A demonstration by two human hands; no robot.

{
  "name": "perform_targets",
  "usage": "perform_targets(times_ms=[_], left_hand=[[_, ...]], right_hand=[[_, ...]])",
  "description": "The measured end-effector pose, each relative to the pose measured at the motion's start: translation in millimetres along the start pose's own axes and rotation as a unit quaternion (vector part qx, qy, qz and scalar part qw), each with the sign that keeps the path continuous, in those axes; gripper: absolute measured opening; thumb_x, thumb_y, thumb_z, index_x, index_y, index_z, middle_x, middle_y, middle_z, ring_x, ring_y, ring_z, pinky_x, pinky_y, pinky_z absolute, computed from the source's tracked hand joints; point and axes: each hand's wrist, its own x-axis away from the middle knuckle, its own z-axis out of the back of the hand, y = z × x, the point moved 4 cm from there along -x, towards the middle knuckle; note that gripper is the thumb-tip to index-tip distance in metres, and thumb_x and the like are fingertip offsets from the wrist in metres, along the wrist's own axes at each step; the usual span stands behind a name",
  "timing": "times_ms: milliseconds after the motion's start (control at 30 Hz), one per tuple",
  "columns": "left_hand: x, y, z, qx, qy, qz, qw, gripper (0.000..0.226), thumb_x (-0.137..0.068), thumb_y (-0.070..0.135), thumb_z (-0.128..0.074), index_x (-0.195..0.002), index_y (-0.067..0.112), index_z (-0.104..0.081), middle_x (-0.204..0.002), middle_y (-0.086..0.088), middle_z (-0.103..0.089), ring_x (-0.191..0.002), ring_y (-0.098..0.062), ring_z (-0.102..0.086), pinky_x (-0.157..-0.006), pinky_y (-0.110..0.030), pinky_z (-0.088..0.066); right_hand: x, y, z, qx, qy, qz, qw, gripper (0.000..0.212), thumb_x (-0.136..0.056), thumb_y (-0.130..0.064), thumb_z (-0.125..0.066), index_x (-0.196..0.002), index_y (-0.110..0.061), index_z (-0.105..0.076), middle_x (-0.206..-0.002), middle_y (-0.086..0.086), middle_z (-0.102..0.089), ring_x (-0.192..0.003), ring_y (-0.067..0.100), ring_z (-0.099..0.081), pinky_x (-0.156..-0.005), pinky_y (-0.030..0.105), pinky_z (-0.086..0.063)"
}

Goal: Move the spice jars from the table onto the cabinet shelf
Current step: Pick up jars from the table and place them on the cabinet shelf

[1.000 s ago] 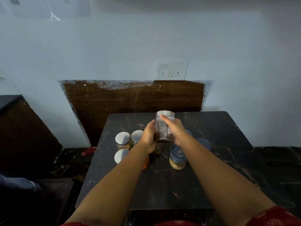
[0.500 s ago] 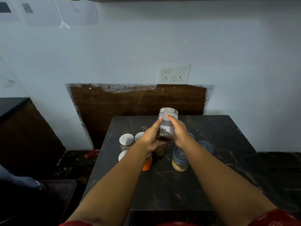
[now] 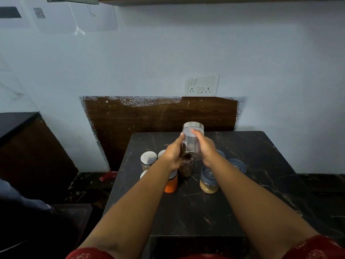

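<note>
A clear spice jar (image 3: 192,142) with a silver lid and dark contents is lifted above the black marble table (image 3: 252,184). My left hand (image 3: 173,154) grips its left side and my right hand (image 3: 205,148) grips its right side. Below them on the table stand a silver-lidded jar (image 3: 148,160), an orange-filled jar (image 3: 171,185), a dark-filled jar (image 3: 185,169) and a blue-lidded jar of tan powder (image 3: 209,181). Another blue lid (image 3: 238,165) shows behind my right forearm. Other jars are partly hidden by my arms. A brown cabinet underside (image 3: 205,0) runs along the top edge.
A white switch and socket plate (image 3: 201,84) sits on the wall above a brown wooden panel (image 3: 160,114). A dark counter (image 3: 16,122) stands at the left. Papers (image 3: 74,17) hang on the wall at upper left.
Both hands have raised the clear jar a little higher off the table. The view has tilted upward, bringing the cabinet underside into sight.
</note>
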Motion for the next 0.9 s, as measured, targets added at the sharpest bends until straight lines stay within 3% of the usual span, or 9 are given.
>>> perform_targets(times_ms=[133, 233, 333, 433, 667, 767, 833, 900], left_hand=[[1.1, -0.9, -4.4, -0.021, 0.013, -0.01, 1.0, 0.054, -0.083, 0.055, -0.063, -0.122, 0.018, -0.06, -0.113, -0.011, -0.071, -0.105, -0.025, -0.067, -0.079, -0.035, -0.056], [0.4, 1.2, -6.6, -0.012, 0.014, -0.015, 1.0, 0.057, -0.083, 0.055, -0.063, -0.127, 0.019, -0.057, -0.119, -0.012, -0.067, -0.108, -0.025, -0.065, -0.088, -0.038, -0.053], [-2.3, 5.0, -6.7, 0.042, -0.008, -0.005, 0.999, 0.057, -0.092, 0.059, -0.045, -0.129, 0.017, -0.055, -0.126, -0.016, -0.063, -0.117, -0.03, -0.059, -0.102, -0.046, -0.045], [-7.1, 3.2, -3.0, 0.079, -0.002, -0.001, 0.997, 0.054, -0.1, 0.05, -0.028, -0.131, 0.014, -0.055, -0.122, -0.016, -0.066, -0.115, -0.03, -0.061, -0.101, -0.047, -0.046], [-9.7, 8.3, -19.9, 0.038, -0.009, -0.025, 0.999, 0.058, -0.086, 0.059, -0.057, -0.128, 0.019, -0.058, -0.12, -0.014, -0.067, -0.111, -0.028, -0.065, -0.095, -0.043, -0.051], [-14.2, 12.6, -21.2, 0.04, -0.001, -0.033, 0.999, 0.066, -0.089, 0.068, -0.038, -0.13, 0.021, -0.057, -0.125, -0.014, -0.064, -0.114, -0.028, -0.062, -0.099, -0.045, -0.048], [-17.7, 17.5, -19.4, 0.066, 0.006, -0.027, 0.997, 0.065, -0.097, 0.061, -0.025, -0.134, 0.016, -0.054, -0.128, -0.017, -0.062, -0.116, -0.031, -0.06, -0.104, -0.048, -0.044], [-21.0, 23.2, -17.1, 0.064, 0.016, -0.036, 0.997, 0.058, -0.1, 0.053, -0.027, -0.136, 0.015, -0.052, -0.129, -0.018, -0.061, -0.116, -0.033, -0.06, -0.105, -0.05, -0.043]], right_hand=[[1.8, 0.4, -2.1, -0.053, 0.011, 0.008, 0.998, 0.045, -0.073, -0.056, -0.063, -0.102, -0.022, -0.069, -0.095, 0.008, -0.076, -0.089, 0.027, -0.073, -0.082, 0.044, -0.057], [5.1, -2.3, -9.2, -0.049, 0.005, 0.05, 0.998, 0.055, -0.071, -0.056, -0.062, -0.111, -0.018, -0.067, -0.101, 0.012, -0.073, -0.093, 0.028, -0.071, -0.087, 0.049, -0.056], [4.7, -6.8, -5.3, -0.006, 0.02, 0.046, 0.999, 0.071, -0.061, -0.069, -0.064, -0.108, -0.015, -0.067, -0.1, 0.01, -0.074, -0.091, 0.024, -0.072, -0.086, 0.046, -0.057], [1.6, -11.2, 5.5, 0.029, 0.037, 0.036, 0.998, 0.065, -0.06, -0.074, -0.063, -0.094, -0.019, -0.071, -0.092, 0.003, -0.075, -0.089, 0.021, -0.072, -0.087, 0.043, -0.056], [3.6, -11.9, 10.2, -0.093, 0.011, 0.002, 0.996, 0.047, -0.082, -0.055, -0.052, -0.107, -0.021, -0.072, -0.1, 0.009, -0.075, -0.097, 0.028, -0.071, -0.086, 0.044, -0.055], [5.8, -12.9, 6.7, -0.134, -0.008, -0.009, 0.991, 0.04, -0.09, -0.052, -0.045, -0.102, -0.026, -0.073, -0.1, 0.008, -0.076, -0.096, 0.025, -0.072, -0.081, 0.04, -0.055], [3.8, -16.3, 5.4, -0.128, -0.009, -0.017, 0.992, 0.039, -0.094, -0.053, -0.042, -0.103, -0.028, -0.071, -0.1, 0.005, -0.076, -0.098, 0.024, -0.071, -0.082, 0.039, -0.054], [2.3, -20.5, 6.0, -0.121, -0.013, -0.025, 0.992, 0.041, -0.095, -0.055, -0.042, -0.109, -0.029, -0.069, -0.102, 0.004, -0.076, -0.099, 0.023, -0.071, -0.079, 0.037, -0.055]])
